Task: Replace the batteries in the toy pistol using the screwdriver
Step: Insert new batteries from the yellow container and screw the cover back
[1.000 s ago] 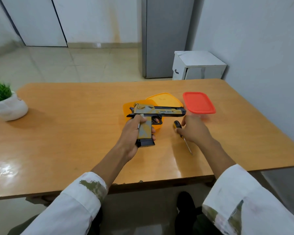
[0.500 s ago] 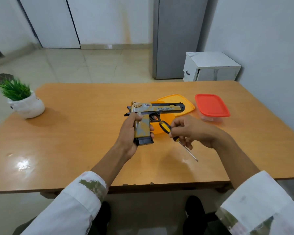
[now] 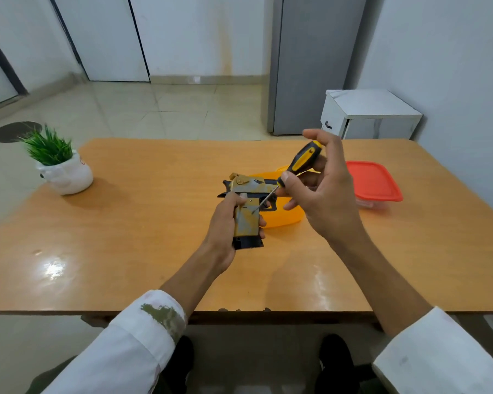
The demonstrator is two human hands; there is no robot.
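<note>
Gripping the toy pistol (image 3: pixel 246 214) by its grip above the table (image 3: pixel 143 223), the left hand (image 3: pixel 225 231) steadies it; the right hand (image 3: pixel 322 194) pinches the screwdriver (image 3: pixel 299 163), tip on the grip.

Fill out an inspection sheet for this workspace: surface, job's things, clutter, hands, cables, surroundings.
Surface: glossy wooden table, glare patches near the front.
Job's things: toy pistol held by its grip; screwdriver tip against the grip's upper part; batteries not seen.
Clutter: orange container behind the pistol; red-lidded container right of it; potted plant far left.
Hands: left hand grips the pistol; right hand pinches the screwdriver handle.
Cables: nothing seen.
Surroundings: tiled floor, white cabinet, grey cabinet beyond the table.
</note>
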